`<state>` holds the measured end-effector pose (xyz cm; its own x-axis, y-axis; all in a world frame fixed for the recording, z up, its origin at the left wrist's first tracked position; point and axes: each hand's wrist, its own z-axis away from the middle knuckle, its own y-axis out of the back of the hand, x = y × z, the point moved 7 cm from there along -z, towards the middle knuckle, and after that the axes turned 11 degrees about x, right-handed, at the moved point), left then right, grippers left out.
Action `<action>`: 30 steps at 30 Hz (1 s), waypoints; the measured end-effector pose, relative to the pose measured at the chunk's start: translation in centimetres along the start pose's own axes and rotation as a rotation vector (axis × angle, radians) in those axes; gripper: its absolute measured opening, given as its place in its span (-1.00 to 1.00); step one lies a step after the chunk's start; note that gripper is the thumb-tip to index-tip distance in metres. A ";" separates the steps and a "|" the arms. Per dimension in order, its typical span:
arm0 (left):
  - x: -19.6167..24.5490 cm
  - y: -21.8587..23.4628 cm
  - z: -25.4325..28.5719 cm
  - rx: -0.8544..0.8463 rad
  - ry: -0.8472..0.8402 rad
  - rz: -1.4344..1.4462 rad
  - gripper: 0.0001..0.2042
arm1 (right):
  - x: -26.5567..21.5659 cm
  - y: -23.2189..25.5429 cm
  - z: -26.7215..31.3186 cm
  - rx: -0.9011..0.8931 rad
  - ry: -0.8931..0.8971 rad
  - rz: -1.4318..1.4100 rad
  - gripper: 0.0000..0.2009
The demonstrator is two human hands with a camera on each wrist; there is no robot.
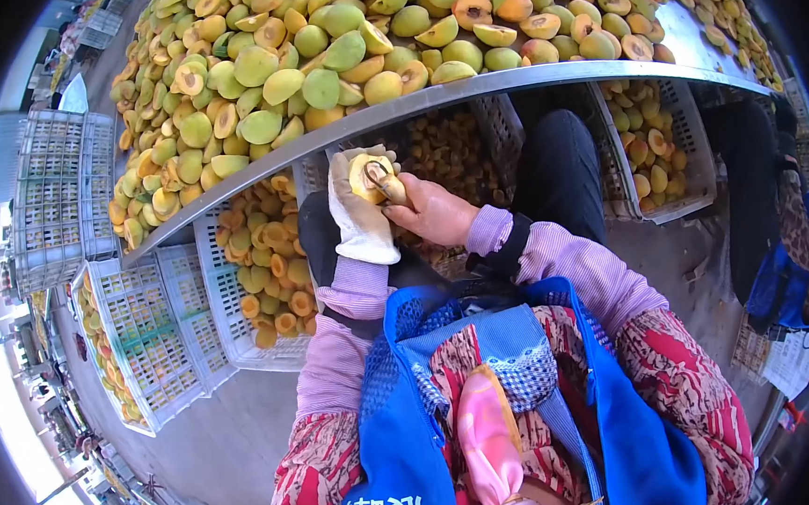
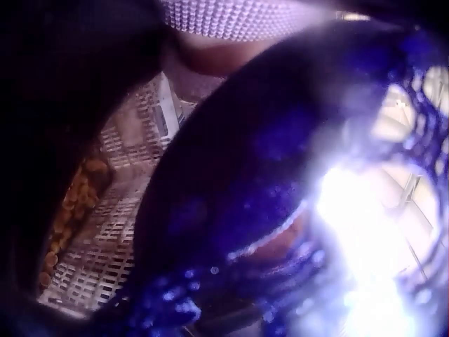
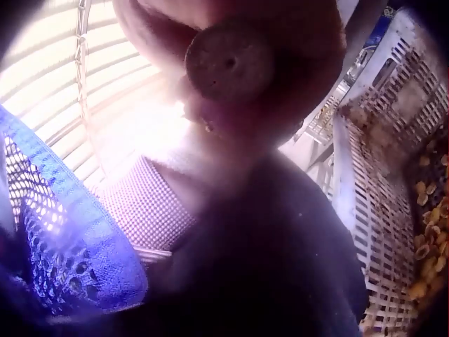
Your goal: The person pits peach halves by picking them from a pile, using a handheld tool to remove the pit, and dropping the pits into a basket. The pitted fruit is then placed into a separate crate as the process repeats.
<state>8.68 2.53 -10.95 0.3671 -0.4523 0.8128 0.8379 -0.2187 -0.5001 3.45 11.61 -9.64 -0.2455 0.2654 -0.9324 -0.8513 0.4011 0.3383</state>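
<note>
My left hand [image 1: 357, 220], in a pale glove, grips a yellow peach half [image 1: 360, 182] with its cut face up. Bare, my right hand [image 1: 441, 212] holds a pitting tool [image 1: 393, 190] by its thick handle. The tool's curved metal loop lies over the middle of the cut face. In the right wrist view the round butt of the handle [image 3: 228, 63] pokes out of the curled right hand. Blue mesh cloth [image 2: 231, 189] and glare fill much of the left wrist view, and the left hand's work is hidden there.
A metal-edged table [image 1: 367, 119] heaped with halved peaches [image 1: 315, 52] stands ahead. Below it are crates of halves, one at the left [image 1: 225, 303], one at the right [image 1: 689, 157]. More white crates [image 1: 160, 316] stand farther left. Another person's legs [image 1: 747, 191] are at the right.
</note>
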 end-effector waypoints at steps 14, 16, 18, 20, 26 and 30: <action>-1.7 0.1 0.6 -0.232 0.304 -0.023 -0.71 | 2.1 0.1 1.3 -0.377 -0.204 -0.192 -0.69; -0.4 -0.8 1.4 -0.271 0.199 -0.022 -0.73 | 1.7 0.6 1.6 -0.419 -0.245 -0.196 -0.72; 0.6 -1.3 2.0 -0.316 0.049 -0.177 -0.70 | 1.1 0.1 3.4 -0.610 -0.516 -0.515 -0.83; 1.4 -1.6 2.3 -0.362 -0.055 -0.273 -0.66 | 0.8 0.0 3.9 -0.625 -0.552 -0.566 -0.88; 0.4 -1.0 2.3 -0.351 0.173 -0.203 -0.65 | -0.1 -0.6 4.4 -0.550 -0.583 -0.439 -0.87; 1.8 -1.9 2.7 -0.431 -0.124 -0.335 -0.66 | -0.1 -0.9 5.3 -0.697 -0.720 -0.805 -0.87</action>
<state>8.80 4.46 -7.72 0.1753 -0.1980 0.9644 0.6858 -0.6783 -0.2639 6.69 15.87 -9.22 0.5677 0.6619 -0.4895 -0.7569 0.1858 -0.6266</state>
